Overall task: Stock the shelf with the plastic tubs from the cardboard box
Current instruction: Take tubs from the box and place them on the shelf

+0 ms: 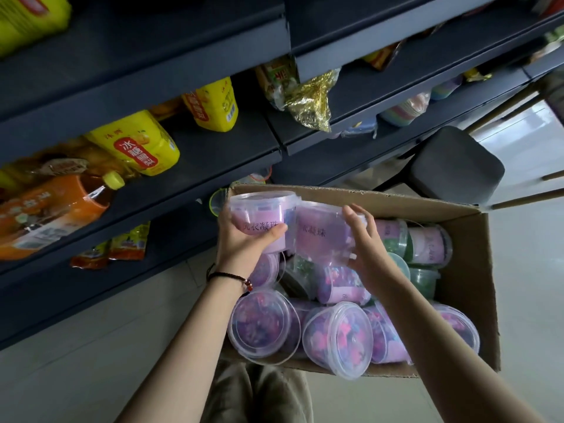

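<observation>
Up and to the left of the left hand (244,242), the dark shelf (198,166) carries yellow bottles (137,141). That hand wraps round a purple-labelled first tub (262,215), thumb across its label. Touching it on the right, a second tub (320,236) is clasped between the thumb and fingers of the right hand (370,248). Below both hands the cardboard box (470,270) holds more lidded tubs (262,325).

The left tub (259,215) in the left hand (244,244) and the right tub (320,233) in the right hand (370,251) are clear, with lilac labels and dark lettering. Below them, purple-pink speckled tubs (337,334) fill the brown cardboard box (470,270); green tubs (422,280) lie right of the right hand. Above the left hand, yellow bottles (137,141) bear red labels.
</observation>
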Motion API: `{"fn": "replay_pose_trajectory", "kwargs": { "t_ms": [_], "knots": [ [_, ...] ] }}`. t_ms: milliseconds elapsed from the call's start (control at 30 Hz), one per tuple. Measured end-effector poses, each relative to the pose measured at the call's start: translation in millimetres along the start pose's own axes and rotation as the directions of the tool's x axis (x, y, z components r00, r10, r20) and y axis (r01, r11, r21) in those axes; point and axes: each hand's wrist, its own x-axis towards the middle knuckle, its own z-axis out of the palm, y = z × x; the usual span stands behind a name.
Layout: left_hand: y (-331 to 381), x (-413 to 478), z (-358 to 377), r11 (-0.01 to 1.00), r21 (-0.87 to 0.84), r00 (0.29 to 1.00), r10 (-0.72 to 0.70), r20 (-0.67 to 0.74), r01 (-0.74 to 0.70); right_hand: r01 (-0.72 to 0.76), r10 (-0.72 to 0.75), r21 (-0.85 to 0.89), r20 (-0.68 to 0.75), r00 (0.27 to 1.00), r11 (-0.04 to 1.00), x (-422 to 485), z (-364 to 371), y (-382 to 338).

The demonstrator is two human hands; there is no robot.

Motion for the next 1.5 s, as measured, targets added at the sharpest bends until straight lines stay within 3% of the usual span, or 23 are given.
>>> {"fn": "replay_pose_trajectory", "kwargs": {
  "t_ms": [133, 433, 667, 833, 967, 1067, 1500],
  "knots": [
    [40, -26, -22, 0.992, -0.098, 0.996, 0.080, -0.039, -0.083, 0.055, -0.059, 0.053, 0.072, 0.996, 0.997, -41, 11, -28],
    [163, -92, -84, 0.923, -0.194, 0.943, 0.320, -0.095, -0.333, 0.315, -0.316, 0.028, 0.087, 0.945, 0.949, -131, 34, -129],
    [243, -139, -157, 0.812, -0.287, 0.861, 0.487, -0.147, -0.509, 0.519, -0.512, -0.003, 0.151, 0.846, 0.855, -207, 79, -199],
    [283, -182, -253, 0.719, -0.317, 0.784, 0.587, -0.201, -0.619, 0.677, -0.658, -0.002, 0.232, 0.716, 0.736, -288, 148, -241],
    [293, -210, -342, 0.713, -0.308, 0.777, 0.584, -0.236, -0.630, 0.766, -0.733, 0.023, 0.311, 0.605, 0.642, -348, 219, -254],
    [293, -222, -408, 0.705, -0.259, 0.748, 0.591, -0.300, -0.661, 0.796, -0.762, 0.042, 0.325, 0.561, 0.604, -378, 275, -256],
    [265, -210, -626, 0.762, -0.110, 0.646, 0.452, -0.616, -0.638, 0.787, -0.736, 0.030, 0.377, 0.562, 0.616, -406, 483, -256]
  ]
}}
